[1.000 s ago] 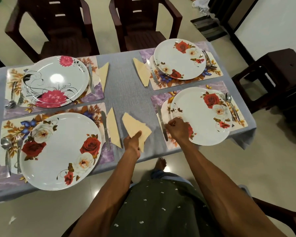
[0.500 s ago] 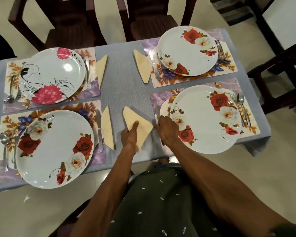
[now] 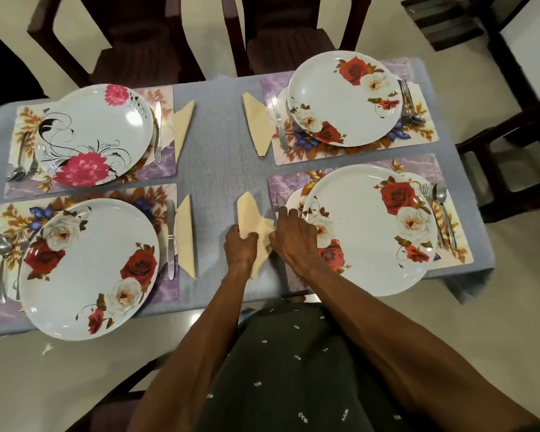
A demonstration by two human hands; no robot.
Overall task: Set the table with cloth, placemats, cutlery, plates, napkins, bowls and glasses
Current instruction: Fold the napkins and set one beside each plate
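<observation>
A grey cloth (image 3: 219, 141) covers the table, with several flowered placemats, each bearing a white floral plate and cutlery. My left hand (image 3: 240, 247) grips a folded yellow napkin (image 3: 252, 215) lying just left of the near right placemat (image 3: 281, 188). My right hand (image 3: 295, 236) lies on that napkin's right edge and over the knife (image 3: 280, 202), beside the near right plate (image 3: 368, 229). I cannot tell whether the right fingers pinch the napkin. Yellow napkins (image 3: 186, 238) lie beside the other three settings.
Two dark chairs (image 3: 138, 42) stand at the far side and dark stools (image 3: 512, 157) at the right. A fork and spoon (image 3: 440, 213) lie right of the near right plate. The table's near edge runs just in front of my body.
The napkin has shifted right toward the near right placemat. My right hand left the plate's rim and came down onto the napkin's right edge. The camera moved closer.
</observation>
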